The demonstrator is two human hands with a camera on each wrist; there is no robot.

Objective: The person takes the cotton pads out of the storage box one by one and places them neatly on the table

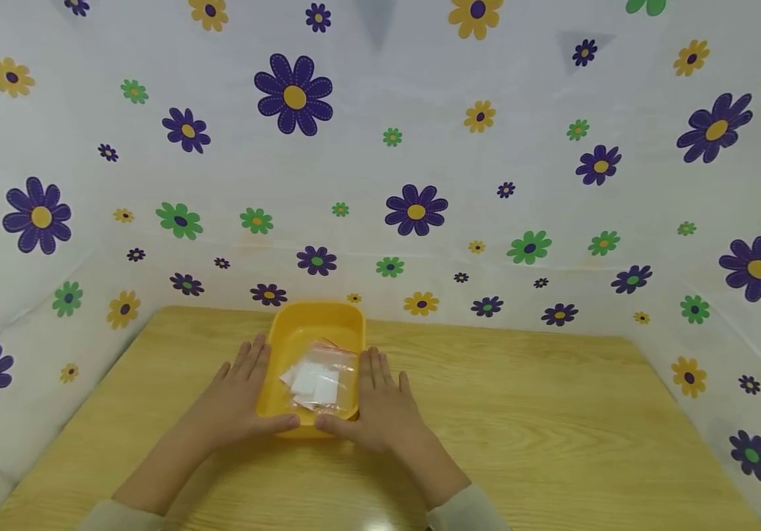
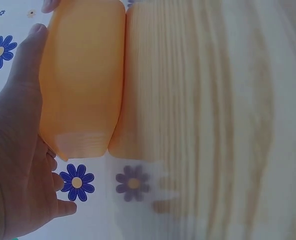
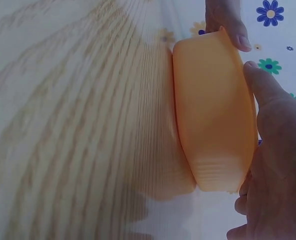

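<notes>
Touching a yellow tray (image 1: 319,317) holding a clear bag (image 1: 329,372). Resting left hand (image 1: 236,404) and right hand (image 1: 386,407) on its sides — stretching fingers (image 1: 368,370) out straight

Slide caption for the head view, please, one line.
Left hand and right hand touch a yellow tray holding a clear bag and white pieces.

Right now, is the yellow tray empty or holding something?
Not empty: in the head view, a clear bag and white pieces lie inside the yellow tray.
</notes>
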